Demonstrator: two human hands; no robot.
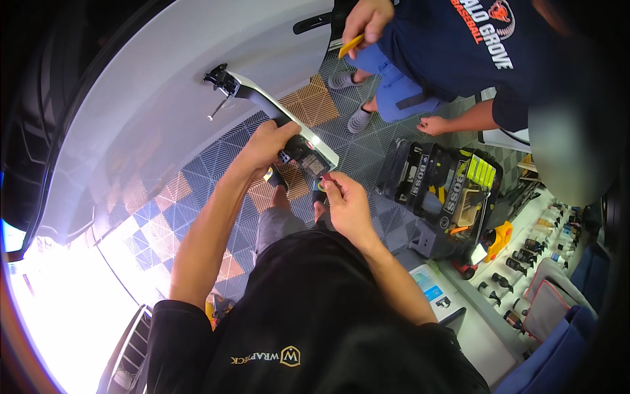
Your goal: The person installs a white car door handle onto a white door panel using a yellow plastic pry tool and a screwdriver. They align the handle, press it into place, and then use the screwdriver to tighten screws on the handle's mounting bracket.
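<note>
My left hand [268,141] grips a long white car door handle [259,92] with a black mechanism at each end, holding it near its lower end, just off the white car body panel [151,85]. My right hand [344,200] is pinched at the handle's black connector end [308,161], fingertips touching it; whether it holds a small part I cannot tell. A thin metal rod [218,108] hangs from the handle's upper end.
A crouching person in a dark blue shirt holds a yellow plastic tool [350,46] at the top. A black tool bag [446,190] with yellow tools sits on the tiled floor [197,177]. Several spray bottles [525,256] line a shelf at right.
</note>
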